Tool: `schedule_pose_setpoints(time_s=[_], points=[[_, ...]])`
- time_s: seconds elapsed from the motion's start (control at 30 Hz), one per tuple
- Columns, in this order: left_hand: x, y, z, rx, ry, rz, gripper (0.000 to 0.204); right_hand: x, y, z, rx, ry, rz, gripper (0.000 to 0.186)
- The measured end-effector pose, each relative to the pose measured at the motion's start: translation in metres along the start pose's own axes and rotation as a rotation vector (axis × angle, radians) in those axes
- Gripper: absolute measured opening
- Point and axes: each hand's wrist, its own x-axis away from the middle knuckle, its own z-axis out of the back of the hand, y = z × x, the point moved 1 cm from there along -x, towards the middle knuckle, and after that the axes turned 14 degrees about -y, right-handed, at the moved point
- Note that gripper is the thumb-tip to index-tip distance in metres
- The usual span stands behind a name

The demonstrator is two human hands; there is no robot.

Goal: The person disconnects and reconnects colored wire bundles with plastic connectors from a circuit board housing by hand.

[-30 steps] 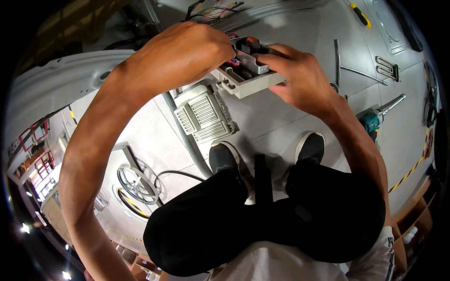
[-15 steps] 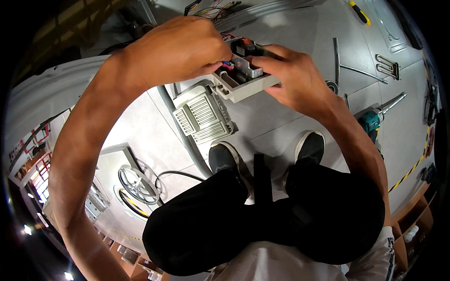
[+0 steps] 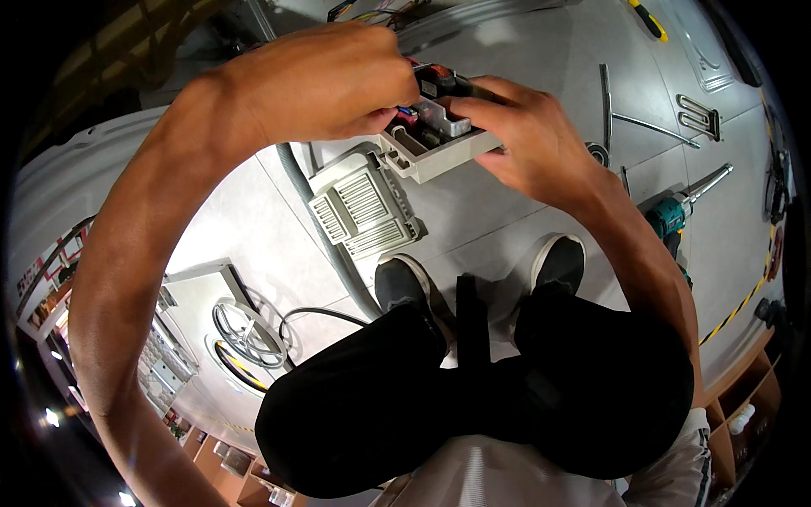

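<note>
A pale grey plastic control box (image 3: 452,158) with an open top is held up in front of me. Inside sit circuit parts, a clear plastic piece (image 3: 446,118) and some red and dark components. My right hand (image 3: 536,139) grips the box's right side, thumb over the rim and fingers beneath. At its left side my left hand (image 3: 359,89) is closed, fingertips pressed together beside a small blue and pink wire connector (image 3: 409,116). Whatever is between those fingertips is hidden. Below the box, a slotted grey plastic cover (image 3: 365,205) lies on the tiled floor.
A grey hose (image 3: 308,203) runs past the cover. To the right lie a teal power drill (image 3: 669,215), a T-shaped metal bar (image 3: 650,127), a heating element (image 3: 699,118) and a yellow-black screwdriver (image 3: 649,21). A white panel with a pulley wheel (image 3: 249,334) lies lower left.
My left forearm and elbow have swung slightly outward to the left, and the left hand has shifted a little up. The box stays almost in place in my right hand.
</note>
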Motion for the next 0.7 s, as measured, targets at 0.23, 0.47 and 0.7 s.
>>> schedule_pose_setpoints(time_s=[0.23, 0.47, 0.7], points=[[0.003, -0.003, -0.009, -0.114, 0.184, -0.101, 0.014, 0.000, 0.003, -0.002, -0.078, 0.028, 0.035, 0.042], [0.006, -0.005, -0.014, -0.154, 0.213, -0.121, 0.015, -0.002, -0.001, -0.002, -0.020, 0.003, 0.007, 0.044], [0.006, -0.013, -0.025, -0.115, 0.240, -0.144, 0.010, -0.003, -0.002, -0.006, 0.063, 0.023, 0.052, 0.044]])
